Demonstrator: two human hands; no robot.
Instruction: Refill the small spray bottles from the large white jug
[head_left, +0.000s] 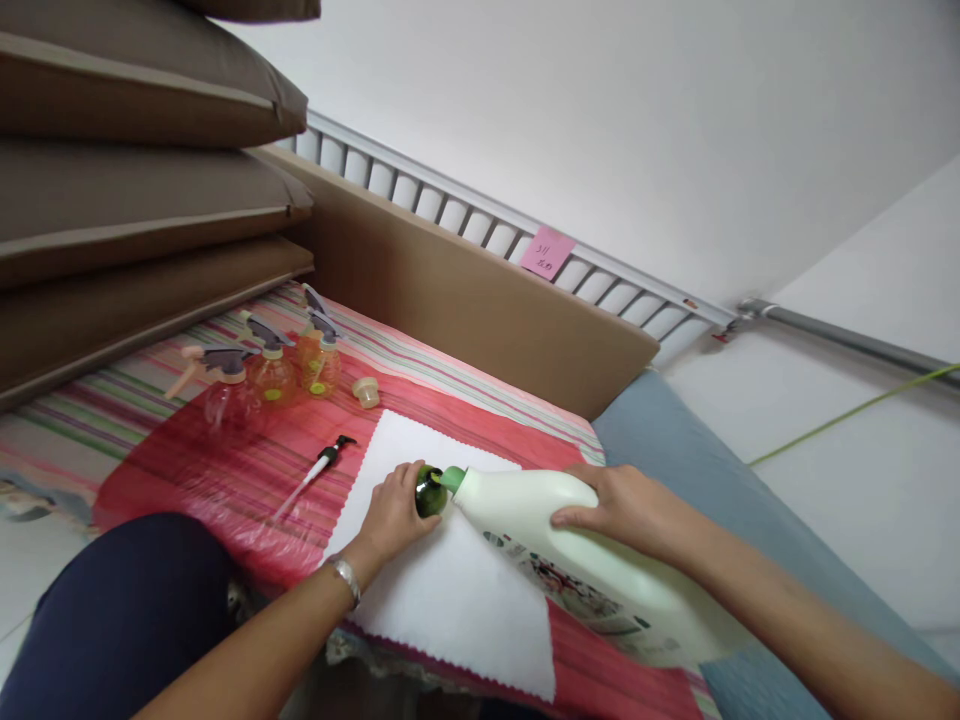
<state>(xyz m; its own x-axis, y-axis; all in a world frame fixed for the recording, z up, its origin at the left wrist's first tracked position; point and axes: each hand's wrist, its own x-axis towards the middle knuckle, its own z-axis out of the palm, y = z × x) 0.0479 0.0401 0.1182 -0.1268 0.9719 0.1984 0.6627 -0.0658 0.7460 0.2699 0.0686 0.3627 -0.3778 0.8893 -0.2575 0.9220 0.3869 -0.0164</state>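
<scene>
Left grip: fingers wrapped around a small, round, dark-green translucent bottle at the centre of the frame.
Right grip: closed on a large pale-green plastic jug, tilted across the lower right.
Spout: jug's bright-green spout is at the bottle's mouth; whether they touch is unclear.
Under the bottle: white sheet with zigzag edges, lower centre.
Left of centre: black-and-white pump with thin tube.
Upper left: three translucent spray bottles with grey triggers.
</scene>
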